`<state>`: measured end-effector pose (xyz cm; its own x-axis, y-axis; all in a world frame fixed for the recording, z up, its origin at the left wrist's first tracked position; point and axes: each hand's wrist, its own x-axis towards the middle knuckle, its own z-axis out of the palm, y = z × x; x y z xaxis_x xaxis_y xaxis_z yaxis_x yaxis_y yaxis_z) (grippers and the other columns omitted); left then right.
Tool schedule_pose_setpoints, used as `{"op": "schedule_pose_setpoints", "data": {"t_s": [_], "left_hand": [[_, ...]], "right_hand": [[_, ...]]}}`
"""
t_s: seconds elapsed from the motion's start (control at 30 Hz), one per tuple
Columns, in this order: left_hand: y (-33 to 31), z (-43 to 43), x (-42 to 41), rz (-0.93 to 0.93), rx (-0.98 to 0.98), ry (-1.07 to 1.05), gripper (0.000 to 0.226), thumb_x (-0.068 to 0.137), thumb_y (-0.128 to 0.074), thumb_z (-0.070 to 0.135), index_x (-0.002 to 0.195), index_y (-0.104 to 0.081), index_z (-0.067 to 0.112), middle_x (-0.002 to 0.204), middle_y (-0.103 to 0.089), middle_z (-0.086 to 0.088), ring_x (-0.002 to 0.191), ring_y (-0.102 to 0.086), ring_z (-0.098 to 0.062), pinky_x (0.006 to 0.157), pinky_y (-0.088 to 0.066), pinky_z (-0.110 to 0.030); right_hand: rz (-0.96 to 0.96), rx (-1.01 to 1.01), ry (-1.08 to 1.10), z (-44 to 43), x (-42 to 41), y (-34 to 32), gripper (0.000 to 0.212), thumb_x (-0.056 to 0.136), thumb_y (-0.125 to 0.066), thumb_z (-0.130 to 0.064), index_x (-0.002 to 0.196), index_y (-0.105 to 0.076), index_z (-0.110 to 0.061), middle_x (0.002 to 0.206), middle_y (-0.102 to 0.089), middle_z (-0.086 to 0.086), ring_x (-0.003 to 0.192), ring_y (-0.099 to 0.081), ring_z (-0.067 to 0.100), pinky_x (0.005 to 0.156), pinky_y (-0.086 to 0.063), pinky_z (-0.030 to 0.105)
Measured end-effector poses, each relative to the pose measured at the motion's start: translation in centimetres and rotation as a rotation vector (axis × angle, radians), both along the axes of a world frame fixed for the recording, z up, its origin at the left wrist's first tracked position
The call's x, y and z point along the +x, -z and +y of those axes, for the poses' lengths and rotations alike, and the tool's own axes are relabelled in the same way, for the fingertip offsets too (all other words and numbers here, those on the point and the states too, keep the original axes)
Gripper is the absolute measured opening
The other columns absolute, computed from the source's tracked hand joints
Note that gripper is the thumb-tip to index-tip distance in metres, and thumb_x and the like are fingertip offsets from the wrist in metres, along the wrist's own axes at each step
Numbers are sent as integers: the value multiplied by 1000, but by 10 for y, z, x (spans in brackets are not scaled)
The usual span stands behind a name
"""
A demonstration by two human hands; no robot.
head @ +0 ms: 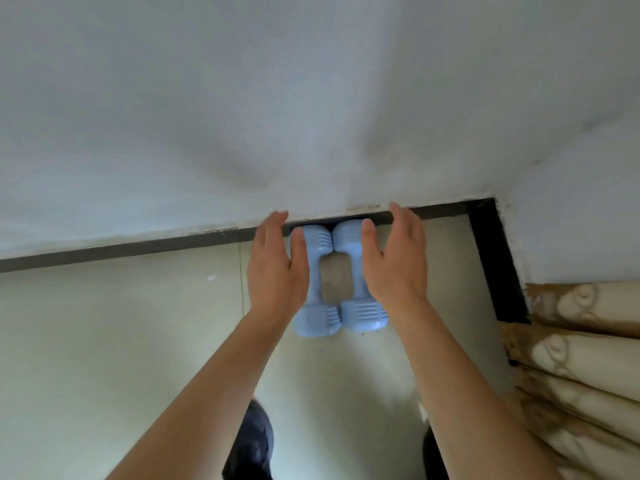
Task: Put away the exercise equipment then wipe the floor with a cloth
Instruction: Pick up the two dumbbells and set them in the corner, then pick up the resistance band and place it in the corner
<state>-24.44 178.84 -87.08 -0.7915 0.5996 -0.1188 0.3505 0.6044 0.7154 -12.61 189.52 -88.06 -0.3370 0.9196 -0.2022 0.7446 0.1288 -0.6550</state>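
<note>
My left hand (277, 271) and right hand (394, 265) flank the two blue dumbbells, fingers straight and gripping nothing; each thumb rests on a far head; the left dumbbell (317, 318) and right dumbbell (363, 313) lie touching side by side on the pale floor (138, 341), far ends against the dark baseboard (138, 249) under the white wall (311, 98); a beige curtain (588, 358) hangs at right.
</note>
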Motion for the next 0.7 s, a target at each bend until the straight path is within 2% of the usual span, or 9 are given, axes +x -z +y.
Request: {"op": "schedule_pose_setpoints", "data": {"t_s": [0.13, 0.23, 0.33, 0.53, 0.57, 0.7], "left_hand": [[-118, -20, -14, 356, -60, 227, 49, 104, -37, 35, 145, -40, 11, 158, -29, -12, 146, -28, -28, 116, -28, -42], [-229, -29, -26, 466, -126, 230, 52, 104, -35, 38, 148, -36, 11, 160, -23, -16, 148, -22, -32, 115, -28, -54], [-362, -46, -34, 566, -157, 204, 54, 104, -35, 40, 148, -37, 9, 160, -23, -18, 148, -22, -34, 114, -28, -56], [-640, -144, -22, 768, -111, -44, 52, 104, -36, 38, 147, -39, 7, 158, -26, -20, 148, -23, -34, 115, -26, -53], [-674, -165, -19, 812, -107, -88, 52, 104, -37, 37, 147, -38, 8, 159, -24, -19, 148, -22, -34, 116, -25, -53], [-746, -232, -3, 907, -147, -258, 54, 104, -37, 37, 149, -36, 8, 160, -21, -19, 149, -19, -34, 115, -24, -55]], "right_hand": [[-125, 319, -107, -5, 11, -106, 60, 102, -42, -48, 149, -40, -11, 160, -31, 18, 142, -36, 36, 114, -32, 49], [-120, 388, -180, -4, 7, -216, 66, 103, -37, -52, 153, -34, -10, 163, -21, 20, 147, -29, 38, 118, -28, 52], [-95, 471, -293, -8, -2, -350, 70, 103, -33, -54, 156, -26, -9, 165, -12, 21, 151, -19, 39, 121, -21, 54], [153, 567, -427, -52, -20, -609, 70, 103, -41, -50, 156, -27, -8, 165, -12, 21, 152, -17, 37, 122, -20, 51], [196, 591, -473, -62, -24, -639, 69, 103, -41, -50, 157, -26, -8, 166, -11, 21, 152, -16, 36, 122, -20, 51], [273, 688, -650, -105, -45, -714, 71, 104, -38, -52, 158, -22, -9, 166, -9, 20, 154, -13, 34, 122, -19, 51]]}}
